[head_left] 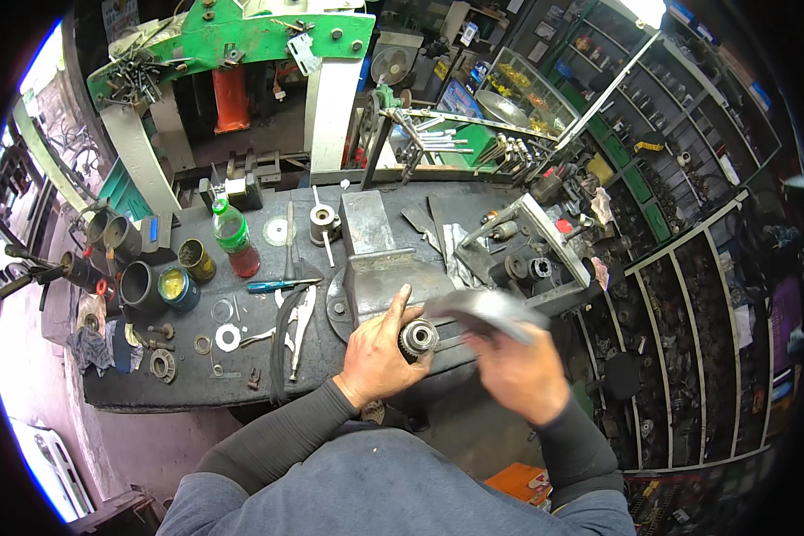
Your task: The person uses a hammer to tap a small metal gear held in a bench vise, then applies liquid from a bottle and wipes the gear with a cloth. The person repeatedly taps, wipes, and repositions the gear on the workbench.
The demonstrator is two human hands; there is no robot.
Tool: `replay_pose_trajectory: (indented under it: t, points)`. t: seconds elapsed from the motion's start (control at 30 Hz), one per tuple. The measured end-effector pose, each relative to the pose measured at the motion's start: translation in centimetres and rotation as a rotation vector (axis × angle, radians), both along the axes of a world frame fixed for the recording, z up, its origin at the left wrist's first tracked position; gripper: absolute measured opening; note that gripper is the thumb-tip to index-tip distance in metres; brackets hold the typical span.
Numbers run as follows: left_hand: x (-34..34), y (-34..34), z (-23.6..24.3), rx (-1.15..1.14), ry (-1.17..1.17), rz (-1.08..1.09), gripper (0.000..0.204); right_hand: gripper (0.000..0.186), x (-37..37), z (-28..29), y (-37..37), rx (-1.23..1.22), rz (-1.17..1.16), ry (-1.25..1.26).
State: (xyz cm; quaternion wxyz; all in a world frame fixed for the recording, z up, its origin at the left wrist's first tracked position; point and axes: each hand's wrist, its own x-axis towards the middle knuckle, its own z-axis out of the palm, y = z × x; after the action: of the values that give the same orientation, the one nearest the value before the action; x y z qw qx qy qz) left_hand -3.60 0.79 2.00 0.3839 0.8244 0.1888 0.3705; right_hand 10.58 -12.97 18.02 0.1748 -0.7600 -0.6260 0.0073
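My left hand [377, 355] is wrapped round a round, toothed metal part [418, 339] with a bearing-like ring and a hole in its top. It holds the part upright against the near side of a large bench vise [391, 284]. My right hand [527, 375] grips a grey metal tool [487, 313], smeared by motion, which looks like a hammer. The tool is above and to the right of the toothed part, and the two appear apart. Its handle is hidden in my fist.
On the workbench [179, 380] are locking pliers [302, 330], a blue screwdriver [281, 286], a green-topped bottle [232, 239], several cans and loose rings. A metal frame [549, 241] stands right of the vise. Behind rises a green press [241, 40]; parts shelves [688, 330] line the right.
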Motion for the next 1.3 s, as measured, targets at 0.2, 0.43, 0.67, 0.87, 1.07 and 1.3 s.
replay_pose_trajectory:
  t: [0.2, 0.43, 0.67, 0.87, 1.07, 1.3]
  points:
    - [0.2, -0.1, -0.1, 0.007, -0.027, -0.002, 0.113, 0.024, 1.0, -1.2, -0.2, 0.019, 0.085, -0.087]
    - [0.6, -0.1, -0.1, 0.026, -0.066, -0.018, 0.094, 0.028, 2.9, -2.7, -1.0, -0.099, -0.037, 0.061]
    - [-1.1, 1.8, 1.8, -0.153, 0.044, -0.212, 0.077, 0.033, 5.8, -7.8, -6.1, 0.183, -0.313, 0.427]
    - [-2.0, -0.3, 3.6, 0.234, -0.060, -0.204, 0.069, 0.032, 5.7, -13.1, -12.0, 0.231, -0.437, 0.597]
    - [1.9, -6.4, 7.6, 0.037, -0.071, -0.549, 0.099, 0.051, 3.5, -4.4, -10.1, 0.721, -0.008, 1.164]
    - [-1.7, -6.7, 7.5, 0.112, -0.097, -0.201, 0.074, 0.080, 2.4, 0.5, -3.7, 0.487, 0.353, 1.075]
